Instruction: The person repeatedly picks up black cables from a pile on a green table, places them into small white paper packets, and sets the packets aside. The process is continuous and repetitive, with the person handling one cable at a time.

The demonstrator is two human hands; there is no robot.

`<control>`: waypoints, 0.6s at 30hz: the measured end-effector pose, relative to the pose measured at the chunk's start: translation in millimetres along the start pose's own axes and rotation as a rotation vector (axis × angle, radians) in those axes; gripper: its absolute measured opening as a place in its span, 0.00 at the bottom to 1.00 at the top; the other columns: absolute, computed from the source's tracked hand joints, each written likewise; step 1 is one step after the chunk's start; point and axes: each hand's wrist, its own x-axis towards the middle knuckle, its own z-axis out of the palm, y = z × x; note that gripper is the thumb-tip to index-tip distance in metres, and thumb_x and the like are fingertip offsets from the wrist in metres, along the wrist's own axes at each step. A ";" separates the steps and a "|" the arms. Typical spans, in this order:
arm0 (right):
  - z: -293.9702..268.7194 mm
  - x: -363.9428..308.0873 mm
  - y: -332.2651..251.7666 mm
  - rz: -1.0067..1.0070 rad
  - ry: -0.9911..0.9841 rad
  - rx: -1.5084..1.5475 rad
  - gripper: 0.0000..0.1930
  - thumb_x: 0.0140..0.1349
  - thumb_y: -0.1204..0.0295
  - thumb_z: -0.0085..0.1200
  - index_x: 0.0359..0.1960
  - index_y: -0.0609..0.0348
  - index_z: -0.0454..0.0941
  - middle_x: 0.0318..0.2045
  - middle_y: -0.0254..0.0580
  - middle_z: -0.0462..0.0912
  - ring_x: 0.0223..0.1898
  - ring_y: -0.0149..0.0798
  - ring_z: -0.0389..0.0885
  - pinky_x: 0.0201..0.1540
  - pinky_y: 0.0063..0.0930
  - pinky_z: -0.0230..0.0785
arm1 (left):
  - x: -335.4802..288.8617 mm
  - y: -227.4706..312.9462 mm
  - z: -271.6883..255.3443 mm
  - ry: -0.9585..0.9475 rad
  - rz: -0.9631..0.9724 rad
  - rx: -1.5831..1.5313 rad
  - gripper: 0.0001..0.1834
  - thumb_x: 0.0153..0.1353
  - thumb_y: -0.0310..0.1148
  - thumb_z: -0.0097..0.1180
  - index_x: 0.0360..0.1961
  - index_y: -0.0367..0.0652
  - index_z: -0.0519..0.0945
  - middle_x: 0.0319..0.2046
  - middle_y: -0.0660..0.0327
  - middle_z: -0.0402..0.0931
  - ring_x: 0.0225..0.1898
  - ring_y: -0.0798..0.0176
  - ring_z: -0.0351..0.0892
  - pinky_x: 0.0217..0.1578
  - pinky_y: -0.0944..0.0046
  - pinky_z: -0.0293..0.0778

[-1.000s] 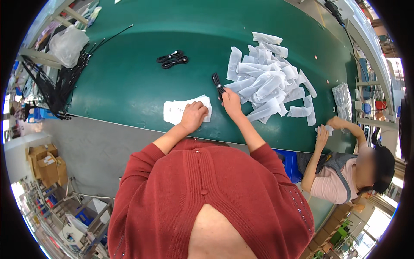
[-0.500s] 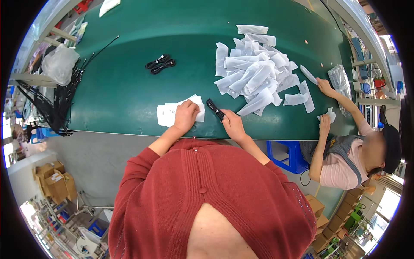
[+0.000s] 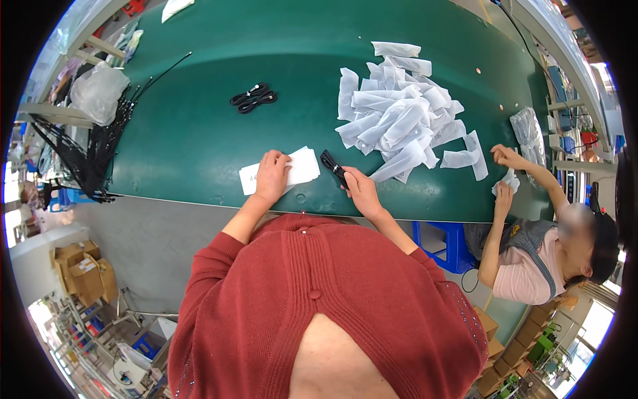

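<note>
My left hand (image 3: 272,177) lies over a low stack of flat white bags (image 3: 305,165) near the table's front edge, its fingers slightly apart on the top ones. The bags are fanned out to both sides of the hand, and the thumb side touches them. Just right of the stack, my right hand (image 3: 361,191) is closed round the lower end of a coiled black cable (image 3: 330,164), which sticks out up and to the left. Two more coiled black cables (image 3: 253,98) lie together farther back on the green table.
A big heap of filled white bags (image 3: 402,110) is at the right on the green table (image 3: 199,133). Loose black cables (image 3: 90,156) hang over the left end. At the right, a co-worker (image 3: 531,259) handles a small white bag (image 3: 508,181) beside a clear plastic pack (image 3: 528,136).
My left hand has slid left across the stack, and the bags are spread wider. My right hand keeps the coiled cable in much the same place. The co-worker's far hand no longer holds a filled bag.
</note>
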 end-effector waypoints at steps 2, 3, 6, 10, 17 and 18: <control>2.5 0.6 -0.7 0.013 -0.010 0.020 0.16 0.71 0.66 0.43 0.53 0.62 0.75 0.25 0.37 0.80 0.21 0.24 0.70 0.26 0.21 0.66 | 1.5 3.7 -3.2 0.014 0.017 -0.067 0.12 0.50 0.26 0.63 0.37 0.42 0.76 0.37 0.55 0.71 0.41 0.49 0.72 0.41 0.54 0.70; 3.3 0.4 -1.7 0.021 -0.017 0.027 0.16 0.71 0.66 0.43 0.53 0.62 0.74 0.25 0.37 0.80 0.21 0.24 0.70 0.27 0.21 0.66 | 2.4 7.8 -2.7 0.005 0.017 -0.084 0.11 0.50 0.26 0.62 0.36 0.42 0.76 0.36 0.55 0.71 0.40 0.49 0.73 0.41 0.54 0.71; 6.0 1.0 -7.3 0.024 -0.038 0.033 0.16 0.70 0.66 0.44 0.52 0.63 0.75 0.26 0.39 0.80 0.21 0.26 0.72 0.26 0.24 0.67 | 2.3 12.2 3.1 -0.009 0.016 -0.124 0.09 0.50 0.24 0.62 0.34 0.40 0.76 0.33 0.56 0.72 0.37 0.51 0.74 0.38 0.56 0.72; 9.5 1.8 -13.0 0.000 -0.089 -0.001 0.15 0.70 0.66 0.43 0.51 0.62 0.75 0.26 0.39 0.80 0.21 0.28 0.73 0.27 0.25 0.68 | -3.8 3.5 15.8 0.026 -0.102 -0.242 0.06 0.52 0.22 0.61 0.32 0.39 0.77 0.29 0.57 0.73 0.30 0.56 0.75 0.32 0.61 0.73; 16.5 15.0 -6.4 -0.183 -0.126 -0.125 0.15 0.69 0.66 0.42 0.48 0.63 0.76 0.27 0.47 0.80 0.24 0.42 0.78 0.32 0.34 0.70 | -3.9 9.8 8.2 0.035 -0.267 -0.448 0.04 0.56 0.21 0.59 0.31 0.37 0.76 0.27 0.58 0.74 0.26 0.64 0.73 0.30 0.67 0.71; 16.4 16.9 -7.5 -0.190 -0.143 -0.134 0.15 0.69 0.66 0.42 0.47 0.64 0.76 0.27 0.49 0.80 0.25 0.44 0.78 0.33 0.35 0.71 | -3.9 10.2 7.7 0.040 -0.247 -0.446 0.04 0.56 0.21 0.59 0.31 0.37 0.76 0.27 0.58 0.74 0.26 0.64 0.74 0.30 0.67 0.71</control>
